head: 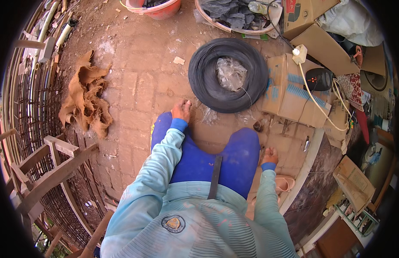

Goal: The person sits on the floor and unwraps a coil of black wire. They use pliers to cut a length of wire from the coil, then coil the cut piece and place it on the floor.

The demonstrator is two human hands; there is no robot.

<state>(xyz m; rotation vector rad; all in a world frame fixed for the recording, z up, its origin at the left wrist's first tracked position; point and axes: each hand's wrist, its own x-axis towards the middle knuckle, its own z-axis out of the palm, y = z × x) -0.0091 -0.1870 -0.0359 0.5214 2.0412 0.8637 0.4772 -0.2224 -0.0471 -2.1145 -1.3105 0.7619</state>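
Note:
My left hand (181,110) hangs over the inner side of my left knee, its fingers partly curled and nothing visible in it. Out beside my right thigh is my right hand (270,156), low over the brick paving, its fingers only partly seen. In front of my knees lies a large coil of dark thin wire (199,80). Crumpled clear plastic film (231,74) fills part of its centre, and more film lies by its near edge. A dark strap (215,175) runs down from my waist between my thighs.
Brown burlap (89,96) lies left, near bundled steel bars (31,116) and a wooden frame (57,169). A flattened cardboard box (283,87), power strip (300,54) and cable (310,87) are right of the coil. Two basins (165,11) stand beyond; pink sandals (284,183) lie by my right arm.

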